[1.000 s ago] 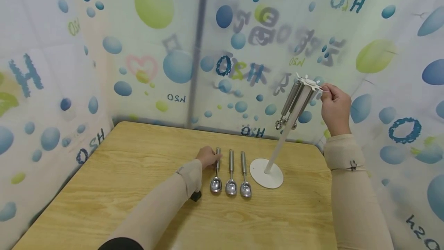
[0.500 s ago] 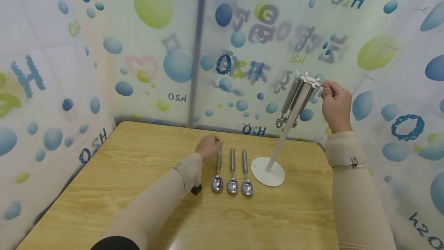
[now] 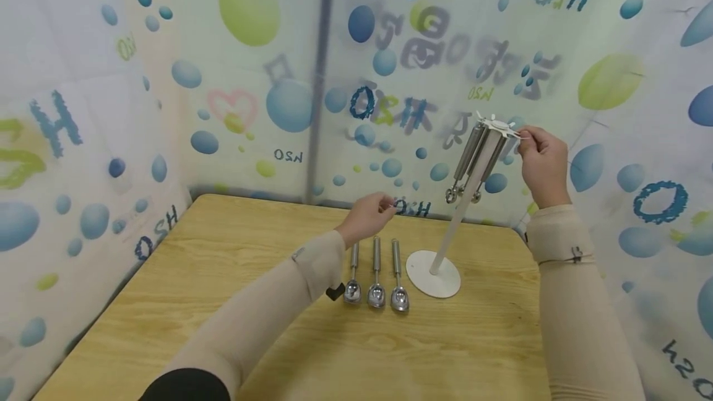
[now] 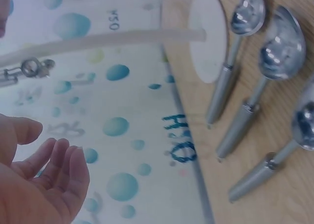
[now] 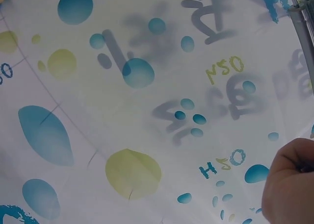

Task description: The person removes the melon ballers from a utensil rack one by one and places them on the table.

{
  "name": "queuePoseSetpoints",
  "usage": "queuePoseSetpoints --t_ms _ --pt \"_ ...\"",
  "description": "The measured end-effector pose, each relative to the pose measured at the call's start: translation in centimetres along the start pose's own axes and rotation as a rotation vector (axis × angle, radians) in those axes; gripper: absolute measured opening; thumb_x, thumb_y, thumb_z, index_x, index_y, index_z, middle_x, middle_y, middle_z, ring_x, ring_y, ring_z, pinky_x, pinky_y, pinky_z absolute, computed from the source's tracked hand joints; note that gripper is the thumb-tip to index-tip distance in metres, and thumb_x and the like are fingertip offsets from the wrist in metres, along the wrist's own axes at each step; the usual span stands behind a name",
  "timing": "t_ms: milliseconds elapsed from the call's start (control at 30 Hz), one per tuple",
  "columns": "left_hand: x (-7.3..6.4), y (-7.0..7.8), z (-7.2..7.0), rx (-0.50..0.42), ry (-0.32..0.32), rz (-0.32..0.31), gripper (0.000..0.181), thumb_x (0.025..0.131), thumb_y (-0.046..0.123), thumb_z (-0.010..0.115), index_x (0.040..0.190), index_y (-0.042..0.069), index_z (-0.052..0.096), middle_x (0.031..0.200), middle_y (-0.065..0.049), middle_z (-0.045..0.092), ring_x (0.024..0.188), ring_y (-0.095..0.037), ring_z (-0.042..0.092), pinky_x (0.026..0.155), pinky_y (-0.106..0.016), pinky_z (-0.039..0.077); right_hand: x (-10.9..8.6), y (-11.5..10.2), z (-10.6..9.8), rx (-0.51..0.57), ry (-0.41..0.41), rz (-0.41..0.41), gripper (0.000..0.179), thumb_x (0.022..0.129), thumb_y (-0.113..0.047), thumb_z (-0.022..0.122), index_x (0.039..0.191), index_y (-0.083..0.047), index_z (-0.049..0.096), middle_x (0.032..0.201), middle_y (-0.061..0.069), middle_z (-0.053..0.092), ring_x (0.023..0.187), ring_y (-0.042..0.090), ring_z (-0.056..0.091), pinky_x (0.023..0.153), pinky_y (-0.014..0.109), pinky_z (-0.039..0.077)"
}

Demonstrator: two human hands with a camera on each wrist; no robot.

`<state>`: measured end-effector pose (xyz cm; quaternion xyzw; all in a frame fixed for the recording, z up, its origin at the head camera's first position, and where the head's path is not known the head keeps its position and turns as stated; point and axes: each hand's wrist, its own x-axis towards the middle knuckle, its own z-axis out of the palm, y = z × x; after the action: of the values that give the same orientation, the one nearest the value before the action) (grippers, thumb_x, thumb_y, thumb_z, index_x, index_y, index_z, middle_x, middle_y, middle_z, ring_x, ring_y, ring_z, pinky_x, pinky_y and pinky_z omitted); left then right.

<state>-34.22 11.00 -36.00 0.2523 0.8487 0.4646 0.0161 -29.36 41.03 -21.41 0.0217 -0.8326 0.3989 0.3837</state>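
Note:
Three metal ice cream scoops lie in a row on the wooden table: a left one [image 3: 352, 291], a middle one [image 3: 376, 294] and a right one [image 3: 399, 299]. Beside them rises a white rack [image 3: 455, 221] on a round base, with several similar scoops [image 3: 466, 156] hanging from its hooked top. My right hand [image 3: 544, 166] pinches one hook of that top. Above the handles of the lying scoops hovers my left hand [image 3: 366, 218], its fingers loosely curled and holding nothing. The left wrist view shows the same hand [image 4: 41, 180], thumb apart from the fingers.
The wooden table [image 3: 234, 265] meets a patterned curtain [image 3: 267, 79] at its back edge. Curtains also hang at the left and right. A dark wrist device [image 3: 335, 291] shows beneath the left cuff.
My left hand has let go of the left scoop's handle, lifted, and moved right toward the rack. The scoops stay on the table. My right hand keeps its grip on the rack top.

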Motion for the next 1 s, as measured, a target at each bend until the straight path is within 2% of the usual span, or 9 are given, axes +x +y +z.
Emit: queuePoseSetpoints --t_ms 133,333,467,700,900,1000 --pt "0.2 1.9 -0.2 0.034 0.012 0.073 0.031 0.107 0.025 0.055 0.133 0.009 0.061 0.122 -0.004 0.065 0.109 -0.019 0.062 0.089 -0.033 0.054 0.4 0.0 0.1 0.011 -0.008 0.004 0.033 0.108 -0.026 0.050 0.113 0.001 0.068 0.081 -0.008 0.057 0.072 0.010 0.046 0.053 0.019 0.034" --pt "0.6 3.8 -0.5 0.110 0.085 0.253 0.030 0.106 0.019 0.056 0.135 0.010 0.060 0.124 -0.006 0.062 0.105 -0.017 0.062 0.090 -0.031 0.053 0.8 0.2 -0.1 0.088 -0.041 0.029 0.027 0.107 -0.028 0.050 0.107 -0.009 0.069 0.074 -0.010 0.054 0.060 0.009 0.039 0.046 0.021 0.031" --pt "1.0 4.9 -0.1 0.082 0.098 0.340 0.031 0.106 0.019 0.055 0.136 0.011 0.058 0.127 -0.006 0.060 0.106 -0.016 0.060 0.090 -0.028 0.052 0.9 0.4 -0.1 0.190 -0.082 0.061 0.024 0.105 -0.029 0.051 0.104 -0.014 0.070 0.071 -0.006 0.051 0.055 0.010 0.037 0.044 0.022 0.029" --pt "1.8 6.9 0.7 0.003 0.118 0.397 0.029 0.107 0.017 0.054 0.134 0.006 0.059 0.128 -0.007 0.060 0.109 -0.015 0.059 0.088 -0.021 0.050 1.8 0.9 -0.3 0.364 -0.169 0.105 0.018 0.104 -0.023 0.057 0.098 -0.016 0.073 0.070 -0.004 0.053 0.063 0.013 0.040 0.053 0.021 0.037" --pt "2.3 8.4 1.5 -0.036 0.116 0.424 0.032 0.107 0.015 0.052 0.136 0.003 0.058 0.132 -0.010 0.060 0.112 -0.018 0.058 0.089 -0.020 0.050 2.9 1.6 -0.6 0.526 -0.294 0.091 0.019 0.102 -0.022 0.058 0.097 -0.012 0.073 0.069 0.001 0.053 0.062 0.015 0.038 0.055 0.026 0.035" --pt "2.5 9.0 2.0 -0.035 0.118 0.428 0.032 0.108 0.016 0.051 0.136 0.003 0.057 0.132 -0.010 0.060 0.113 -0.019 0.058 0.091 -0.022 0.049 3.2 1.9 -0.9 0.569 -0.343 0.081 0.020 0.103 -0.020 0.057 0.098 -0.010 0.073 0.069 0.002 0.052 0.061 0.016 0.036 0.055 0.028 0.032"
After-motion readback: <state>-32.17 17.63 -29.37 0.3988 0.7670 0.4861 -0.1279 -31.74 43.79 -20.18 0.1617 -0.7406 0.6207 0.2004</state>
